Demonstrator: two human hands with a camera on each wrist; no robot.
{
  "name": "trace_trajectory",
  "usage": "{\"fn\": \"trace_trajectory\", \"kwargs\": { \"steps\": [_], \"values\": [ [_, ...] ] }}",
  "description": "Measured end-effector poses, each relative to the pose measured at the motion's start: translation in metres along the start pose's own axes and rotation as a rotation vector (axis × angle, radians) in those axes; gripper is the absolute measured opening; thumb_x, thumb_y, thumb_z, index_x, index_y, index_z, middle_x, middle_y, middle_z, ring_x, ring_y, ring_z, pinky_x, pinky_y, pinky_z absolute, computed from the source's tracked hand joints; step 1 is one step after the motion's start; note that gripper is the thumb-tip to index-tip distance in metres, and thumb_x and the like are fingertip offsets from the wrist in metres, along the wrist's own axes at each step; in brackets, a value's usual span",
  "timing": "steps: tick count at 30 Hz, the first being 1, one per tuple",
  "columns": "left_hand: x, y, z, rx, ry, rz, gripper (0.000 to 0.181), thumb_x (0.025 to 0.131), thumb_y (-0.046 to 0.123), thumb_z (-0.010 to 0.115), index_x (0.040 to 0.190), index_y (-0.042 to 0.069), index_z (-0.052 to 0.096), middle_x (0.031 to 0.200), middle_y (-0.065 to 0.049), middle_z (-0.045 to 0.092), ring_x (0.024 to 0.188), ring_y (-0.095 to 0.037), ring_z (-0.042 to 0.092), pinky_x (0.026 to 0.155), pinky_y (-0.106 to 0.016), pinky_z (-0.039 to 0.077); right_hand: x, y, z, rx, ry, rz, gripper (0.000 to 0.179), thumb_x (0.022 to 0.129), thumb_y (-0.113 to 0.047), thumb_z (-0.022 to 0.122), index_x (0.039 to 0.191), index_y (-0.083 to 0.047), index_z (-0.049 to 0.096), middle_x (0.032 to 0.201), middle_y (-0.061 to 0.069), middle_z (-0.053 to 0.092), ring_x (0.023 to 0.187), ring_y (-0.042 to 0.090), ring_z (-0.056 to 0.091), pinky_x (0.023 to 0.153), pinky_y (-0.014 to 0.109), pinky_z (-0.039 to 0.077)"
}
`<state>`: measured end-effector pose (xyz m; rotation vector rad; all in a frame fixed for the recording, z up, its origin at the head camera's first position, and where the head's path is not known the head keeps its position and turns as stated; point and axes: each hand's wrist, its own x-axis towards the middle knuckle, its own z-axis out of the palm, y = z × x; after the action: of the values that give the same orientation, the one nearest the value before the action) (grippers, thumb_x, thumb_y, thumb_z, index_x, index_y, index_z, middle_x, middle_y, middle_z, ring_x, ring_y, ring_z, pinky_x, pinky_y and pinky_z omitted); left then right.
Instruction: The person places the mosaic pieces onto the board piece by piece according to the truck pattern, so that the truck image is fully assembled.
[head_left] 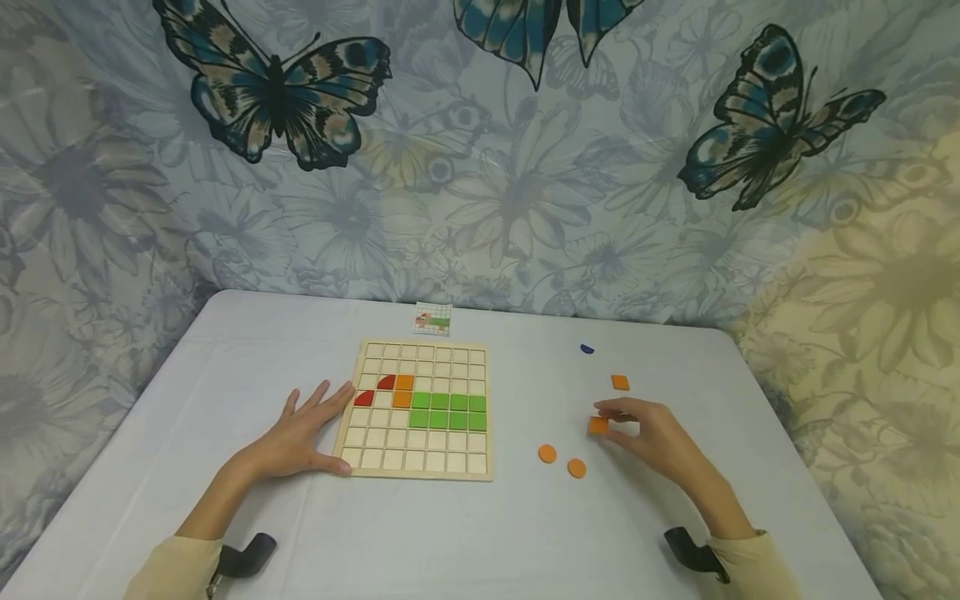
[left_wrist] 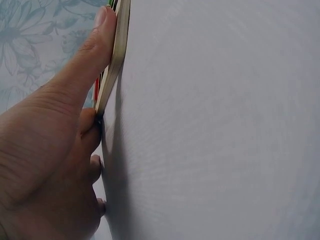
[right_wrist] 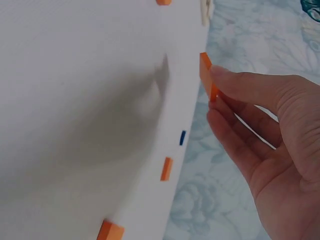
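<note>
In the head view a wooden grid board (head_left: 416,478) lies on the table with red, orange and green tiles in some of its squares. My left hand (head_left: 296,437) has its fingers spread and touches the board's left edge, thumb at the near corner. Over the table to the right, my right hand (head_left: 656,437) pinches an orange square tile (right_wrist: 206,75) between thumb and fingers. Beyond this hand lie another orange square tile (head_left: 619,382) and a blue half-round tile (head_left: 587,349). Two orange round tiles, one nearer the board (head_left: 547,453) and one nearer me (head_left: 577,468), lie to its left.
A small printed pattern card (head_left: 432,319) lies behind the board at the table's far edge. One more orange piece (right_wrist: 110,231) shows at the bottom of the right wrist view. Butterfly-patterned cloth (head_left: 517,167) stands behind the white table (head_left: 420,542).
</note>
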<state>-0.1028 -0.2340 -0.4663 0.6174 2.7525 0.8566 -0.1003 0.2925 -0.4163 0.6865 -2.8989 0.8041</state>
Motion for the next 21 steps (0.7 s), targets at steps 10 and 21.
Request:
{"fn": "trace_trajectory", "kwargs": {
  "steps": [10, 21],
  "values": [
    [0.001, -0.001, 0.002, 0.022, 0.001, -0.004, 0.124, 0.060, 0.064, 0.082, 0.154, 0.004, 0.028, 0.159, -0.017, 0.026, 0.146, -0.047, 0.010, 0.112, -0.068, -0.005, 0.010, -0.010, 0.008, 0.040, 0.001, -0.036, 0.040, 0.075, 0.004, 0.081, 0.113, 0.001, 0.069, 0.105, 0.008, 0.073, 0.092, 0.026, 0.070, 0.080, 0.042, 0.058],
    [0.002, 0.002, 0.002, 0.027, -0.003, -0.014, 0.123, 0.060, 0.063, 0.082, 0.154, 0.004, 0.028, 0.160, -0.017, 0.025, 0.146, -0.048, 0.008, 0.112, -0.068, -0.007, 0.028, -0.022, 0.014, 0.049, -0.015, -0.075, 0.040, 0.075, 0.003, 0.081, 0.113, 0.000, 0.070, 0.105, 0.006, 0.073, 0.094, 0.024, 0.069, 0.082, 0.039, 0.058]
  ]
}}
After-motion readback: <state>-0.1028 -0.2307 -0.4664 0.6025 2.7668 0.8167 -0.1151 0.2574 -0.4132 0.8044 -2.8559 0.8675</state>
